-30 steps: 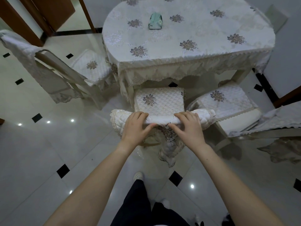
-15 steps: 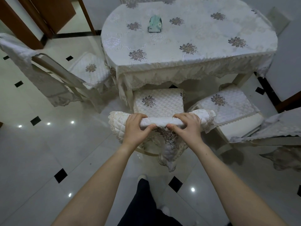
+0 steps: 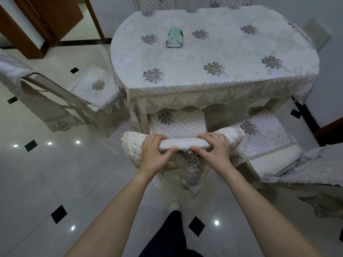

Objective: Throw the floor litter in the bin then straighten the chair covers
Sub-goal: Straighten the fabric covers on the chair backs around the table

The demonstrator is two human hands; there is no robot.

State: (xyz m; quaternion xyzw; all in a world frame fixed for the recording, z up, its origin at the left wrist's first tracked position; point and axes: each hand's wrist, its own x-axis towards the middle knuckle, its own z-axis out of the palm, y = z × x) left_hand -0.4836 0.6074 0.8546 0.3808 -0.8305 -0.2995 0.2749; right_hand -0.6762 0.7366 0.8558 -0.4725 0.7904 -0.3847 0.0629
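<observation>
Step in hand: straightening the quilted back cover (image 3: 182, 145) on the middle chair, which is tucked under the near edge of the counter (image 3: 213, 58); no litter shows on the visible floor (image 3: 55, 173), so I judge the bin part done.
Left hand: the left hand (image 3: 155, 154) is closed over the top rail of the chair back, fingers over the far side, thumb pinching the cover from the near side.
Right hand: the right hand (image 3: 213, 151) grips the same rail just beside the left, thumb tips nearly meeting at the middle.
Back cover: bunched into a roll along the rail; its embroidered flap (image 3: 191, 169) hangs down the near side, skewed, with the lace corner drooping toward the floor.
Seat cushion: the quilted seat cushion (image 3: 178, 123) lies flat, partly under the tablecloth fringe.
Other chairs: the left chair's cover (image 3: 27, 89) sags off its frame; the right chair's cover (image 3: 306, 164) also looks loose.
On the counter: a small green tissue pack (image 3: 175, 38) stands near the far middle, well apart from the work.
Risk, uneven pull: both hands sit near the centre, so tugging could leave the ends rumpled or drag the cover sideways.
Risk, hard tug: a sharp pull could strain the lace trim or tip the chair backward.
Risk, fringe: pushing the chair in could catch the tablecloth fringe and shift it.
</observation>
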